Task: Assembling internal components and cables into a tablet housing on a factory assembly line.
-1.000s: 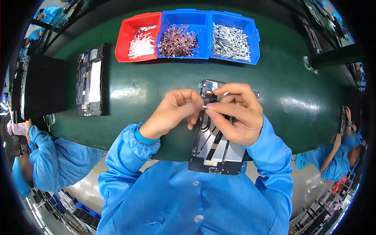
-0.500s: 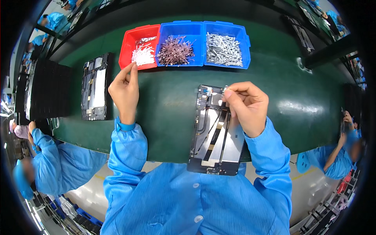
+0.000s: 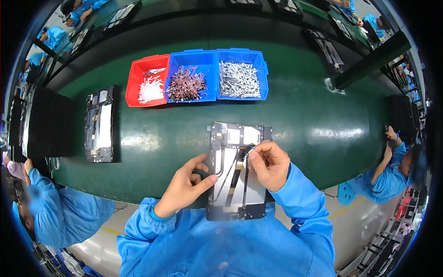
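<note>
One green bench (image 3: 309,159) under everything; red bin (image 3: 146,105) and two blue bins (image 3: 193,56) sit ahead, heaped with loose parts, so a careless reach could mix kinds. Opened flat device (image 3: 234,173) lies right before the person, lower end at or past the bench edge: a body nudge could tip or slide it. Left hand (image 3: 187,184): fingers apart, nothing seen in it, thumb at the device's left edge; can't tell if it presses, and without bracing the device could skid. Right hand (image 3: 270,168): thumb and forefinger pinched on a small silvery piece (image 3: 248,153) over the device; slack pinch could drop it inside.
</note>
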Available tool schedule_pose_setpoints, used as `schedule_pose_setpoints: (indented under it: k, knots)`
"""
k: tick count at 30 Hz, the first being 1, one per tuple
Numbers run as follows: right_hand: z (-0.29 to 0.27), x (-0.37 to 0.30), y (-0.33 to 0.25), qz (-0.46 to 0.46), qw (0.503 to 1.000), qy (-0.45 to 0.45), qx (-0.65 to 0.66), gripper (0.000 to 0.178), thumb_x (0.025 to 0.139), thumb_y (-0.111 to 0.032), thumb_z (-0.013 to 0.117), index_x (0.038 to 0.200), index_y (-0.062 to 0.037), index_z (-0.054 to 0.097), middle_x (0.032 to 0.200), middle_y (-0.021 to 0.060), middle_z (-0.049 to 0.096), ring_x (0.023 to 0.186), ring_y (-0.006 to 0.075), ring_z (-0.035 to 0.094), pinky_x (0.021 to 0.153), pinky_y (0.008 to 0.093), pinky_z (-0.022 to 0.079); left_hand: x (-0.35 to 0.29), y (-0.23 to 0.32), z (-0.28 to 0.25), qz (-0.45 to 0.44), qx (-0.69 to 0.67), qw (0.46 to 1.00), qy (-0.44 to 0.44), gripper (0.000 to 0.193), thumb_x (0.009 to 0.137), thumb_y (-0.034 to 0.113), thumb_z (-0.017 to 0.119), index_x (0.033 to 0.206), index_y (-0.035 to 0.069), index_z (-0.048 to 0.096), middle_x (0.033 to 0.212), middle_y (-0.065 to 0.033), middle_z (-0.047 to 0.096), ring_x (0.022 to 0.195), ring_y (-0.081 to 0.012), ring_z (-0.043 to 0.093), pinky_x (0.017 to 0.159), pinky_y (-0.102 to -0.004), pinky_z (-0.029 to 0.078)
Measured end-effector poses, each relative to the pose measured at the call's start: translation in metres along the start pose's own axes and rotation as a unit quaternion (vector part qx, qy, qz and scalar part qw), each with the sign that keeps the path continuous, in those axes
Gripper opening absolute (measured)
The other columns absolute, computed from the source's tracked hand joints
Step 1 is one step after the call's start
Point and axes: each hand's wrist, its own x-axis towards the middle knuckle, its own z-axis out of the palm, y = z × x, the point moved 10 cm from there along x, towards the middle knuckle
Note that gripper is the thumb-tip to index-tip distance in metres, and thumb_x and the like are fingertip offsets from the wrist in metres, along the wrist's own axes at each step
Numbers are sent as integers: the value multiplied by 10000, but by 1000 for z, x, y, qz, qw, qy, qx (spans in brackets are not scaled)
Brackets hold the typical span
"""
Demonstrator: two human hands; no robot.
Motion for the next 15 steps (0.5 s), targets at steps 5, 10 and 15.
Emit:
schedule_pose_setpoints:
  k: [5,10,15]
  knots:
    - [7,-5,9,57,996,0,66,52,999,33,610,1022,3,574,799,52,625,604,80,585,535,243,473,3,-5,39,-198,-123,969,-83,488,954,378,757,1295,47,647,1022,16,669,837,-74,593,625,-245,459]
    - [-13,7,-31,46,996,37,62,44,974,4,673,1006,29,654,811,96,708,603,88,602,516,245,493,5,26,42,10,-177,979,-98,433,939,128,767,1316,10,589,1098,0,662,961,-86,594,804,-258,505]
    - [-16,39,-102,-12,996,6,86,43,969,22,643,1011,16,633,894,128,698,581,84,567,509,241,469,-41,100,-16,254,-30,962,94,281,929,82,733,1182,-2,644,969,-23,670,884,-67,584,721,-268,504]
